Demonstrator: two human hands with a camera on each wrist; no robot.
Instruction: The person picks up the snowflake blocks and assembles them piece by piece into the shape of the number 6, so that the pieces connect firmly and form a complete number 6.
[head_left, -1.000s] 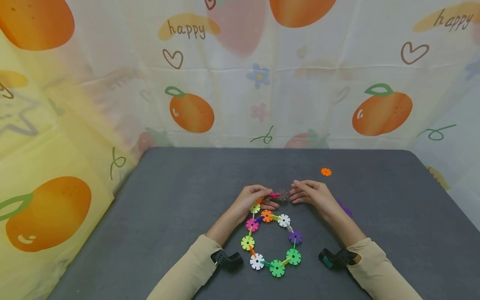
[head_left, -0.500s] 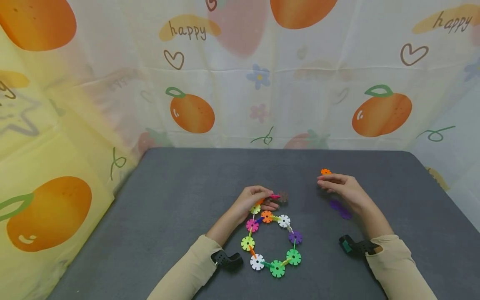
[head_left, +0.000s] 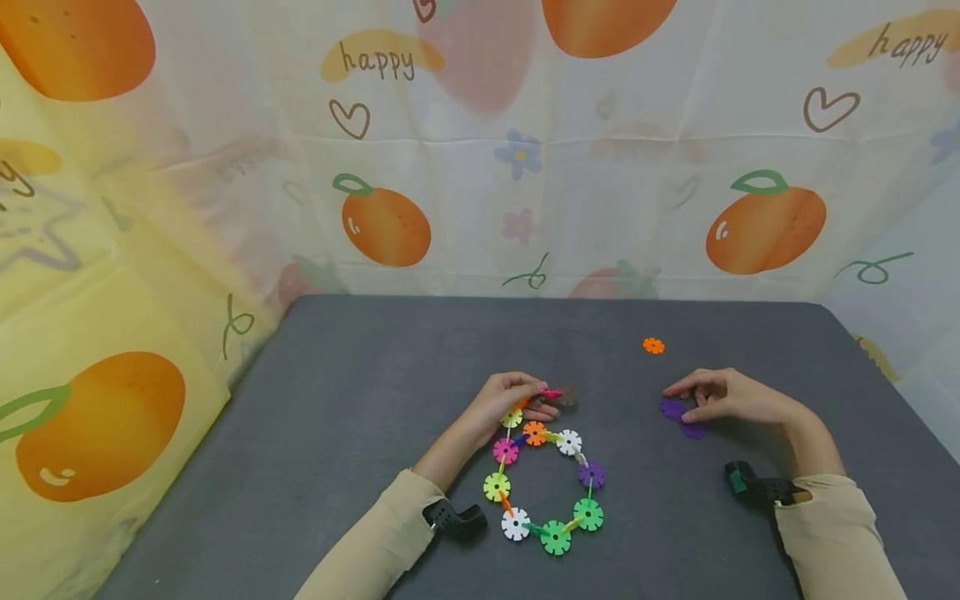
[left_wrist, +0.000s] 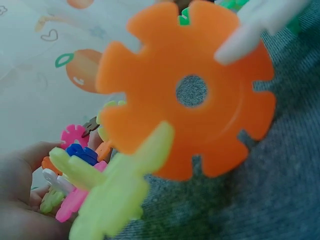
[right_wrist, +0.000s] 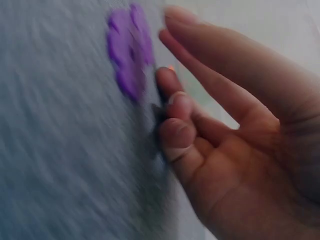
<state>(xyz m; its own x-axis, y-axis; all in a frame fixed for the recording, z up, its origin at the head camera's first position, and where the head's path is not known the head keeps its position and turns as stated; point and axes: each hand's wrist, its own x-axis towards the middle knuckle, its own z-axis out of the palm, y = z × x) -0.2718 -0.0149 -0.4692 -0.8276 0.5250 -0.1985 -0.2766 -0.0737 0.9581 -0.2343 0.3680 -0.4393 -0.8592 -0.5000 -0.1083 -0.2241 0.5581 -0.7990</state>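
My left hand [head_left: 501, 398] pinches the upper end of a chain of snowflake discs, near a pink disc [head_left: 551, 394] with a brown disc [head_left: 568, 395] joined at its tip. Below the hand the chain curves round in a loop, a green disc [head_left: 556, 538] lowest. Close to the left wrist camera an orange disc [left_wrist: 150, 80] fills much of the view, a yellow disc [left_wrist: 110, 200] slotted into it. To the right, my right hand [head_left: 742, 397] hovers by two purple discs [head_left: 672, 409], thumb and forefinger apart; the right wrist view shows a gap between fingertips and purple disc [right_wrist: 122, 55].
A loose orange disc [head_left: 654, 346] lies toward the far side of the dark grey table [head_left: 375, 350]. A fruit-patterned cloth [head_left: 465, 200] hangs behind the table's back edge. Each wrist wears a black camera strap [head_left: 456, 518].
My right hand has left the brown disc, swung out toward the loose orange disc, then come back down and right to the purple discs. The left hand keeps its grip in place.
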